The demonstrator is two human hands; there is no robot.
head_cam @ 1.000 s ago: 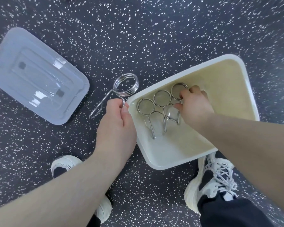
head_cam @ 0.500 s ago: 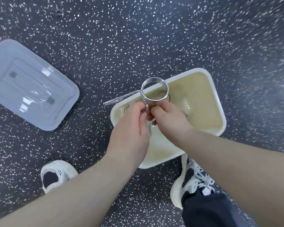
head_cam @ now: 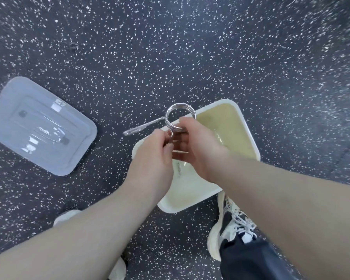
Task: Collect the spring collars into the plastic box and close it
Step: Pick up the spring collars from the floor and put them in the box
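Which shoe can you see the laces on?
The shoe right of the plastic box, by the dark trouser leg. The other shoe is mostly hidden under the left arm.

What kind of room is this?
Probably a gym. The dark speckled floor looks like rubber gym flooring, the spring collar is a barbell clip, and the person wears trainers.
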